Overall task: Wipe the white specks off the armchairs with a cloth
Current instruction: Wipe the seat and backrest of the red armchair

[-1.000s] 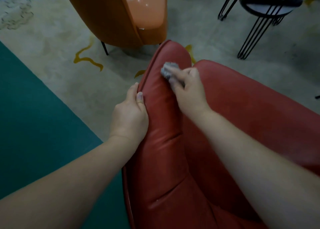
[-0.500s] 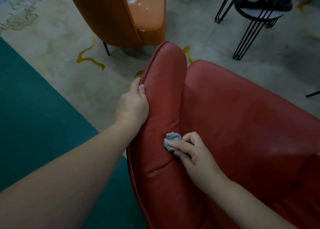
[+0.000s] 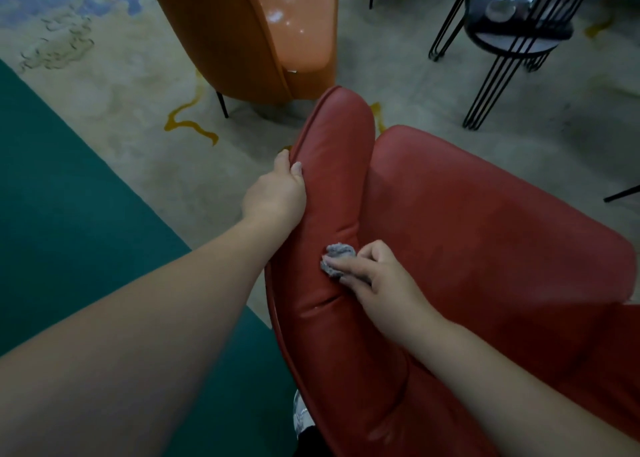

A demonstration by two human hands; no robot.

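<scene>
Grey, soft and balled up, the cloth (image 3: pixel 337 261) likely weighs next to nothing and takes any shape, so pinching it as a wad suits it. The right hand (image 3: pixel 384 285) pinches it, fingers (image 3: pixel 349 266) curled round it, pressing on the red armchair (image 3: pixel 485 248) arm. The left hand (image 3: pixel 275 197) grips the arm's outer edge. The leather looks smooth. White specks (image 3: pixel 277 16) show on the orange armchair (image 3: pixel 242 34) beyond; carpet (image 3: pixel 121 110) underneath.
</scene>
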